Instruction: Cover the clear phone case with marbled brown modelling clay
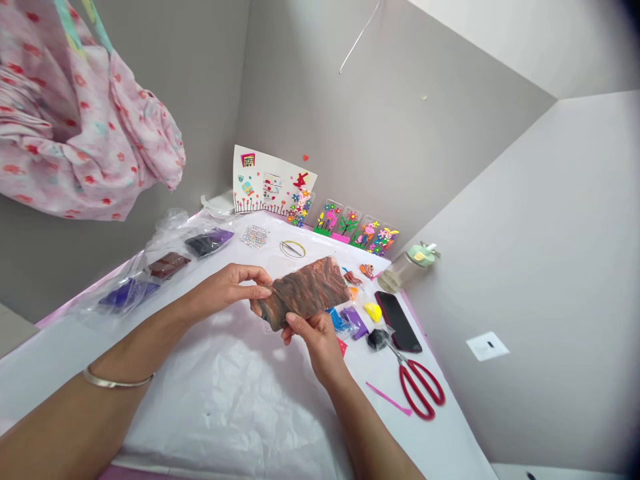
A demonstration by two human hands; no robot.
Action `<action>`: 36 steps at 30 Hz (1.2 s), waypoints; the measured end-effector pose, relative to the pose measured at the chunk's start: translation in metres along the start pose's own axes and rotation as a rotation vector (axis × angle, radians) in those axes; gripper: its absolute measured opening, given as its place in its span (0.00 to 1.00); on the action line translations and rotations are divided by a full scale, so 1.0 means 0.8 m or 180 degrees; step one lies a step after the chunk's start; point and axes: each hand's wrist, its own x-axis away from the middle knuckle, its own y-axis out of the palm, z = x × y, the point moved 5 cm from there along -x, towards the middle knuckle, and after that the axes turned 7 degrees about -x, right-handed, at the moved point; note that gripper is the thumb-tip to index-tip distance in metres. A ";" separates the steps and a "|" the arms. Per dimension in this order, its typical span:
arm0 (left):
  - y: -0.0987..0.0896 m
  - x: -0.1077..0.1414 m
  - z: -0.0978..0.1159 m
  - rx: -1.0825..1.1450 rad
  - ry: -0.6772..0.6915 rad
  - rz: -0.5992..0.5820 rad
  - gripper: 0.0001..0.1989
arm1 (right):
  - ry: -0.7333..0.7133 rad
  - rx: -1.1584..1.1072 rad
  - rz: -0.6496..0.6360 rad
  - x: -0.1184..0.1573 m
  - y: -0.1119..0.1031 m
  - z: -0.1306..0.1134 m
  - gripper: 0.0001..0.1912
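Observation:
Above the middle of the table I hold a flat slab of marbled brown clay [313, 288], streaked with dark grey and orange, tilted towards me. Its outline is a rounded rectangle like a phone case; whether a case lies beneath cannot be told. My left hand [240, 283] pinches its left end between thumb and fingers. At the lower edge, my right hand [315, 337] grips it with the thumb on top and the fingers underneath. Just right of the slab lie a blue clay packet [339, 321], a purple one [355, 322] and a yellow clay lump [373, 311].
Red-handled scissors [421, 388], a phone [399, 322] and a pink strip [389, 399] lie at right. Bagged clay packs [169, 265] line the left edge. Farther back are rhinestones [255, 236], decorated clear cases [349, 222] and a jar [405, 268]. Pink cloth [100, 133] hangs upper left.

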 end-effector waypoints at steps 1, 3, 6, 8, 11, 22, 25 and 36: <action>0.000 0.000 0.000 -0.0003 -0.0022 0.0050 0.08 | 0.0011 0.0095 0.0007 0.001 0.000 -0.001 0.19; 0.001 0.000 -0.002 -0.0007 -0.0073 0.0139 0.09 | 0.0047 0.0204 0.0016 0.002 0.001 -0.003 0.20; 0.002 -0.001 -0.003 -0.0044 -0.0122 0.0244 0.11 | 0.0079 0.0221 0.0009 0.003 0.003 -0.005 0.19; 0.003 -0.001 -0.004 -0.0064 -0.0152 0.0291 0.12 | 0.0085 0.0212 -0.0008 0.003 0.003 -0.005 0.19; 0.004 -0.004 -0.010 -0.0041 -0.0177 0.0338 0.14 | 0.0107 0.0208 -0.0056 0.002 0.004 -0.001 0.20; 0.011 -0.002 0.000 -0.0044 -0.0047 0.0209 0.11 | 0.0271 -0.0494 0.0009 -0.003 0.002 0.014 0.16; 0.014 -0.001 -0.002 -0.0080 -0.0142 0.0358 0.09 | 0.0216 -0.0399 0.0012 -0.003 0.001 0.013 0.17; 0.013 -0.007 -0.017 -0.0145 -0.0196 0.0634 0.17 | 0.0303 -0.0407 -0.0043 -0.003 0.005 0.018 0.18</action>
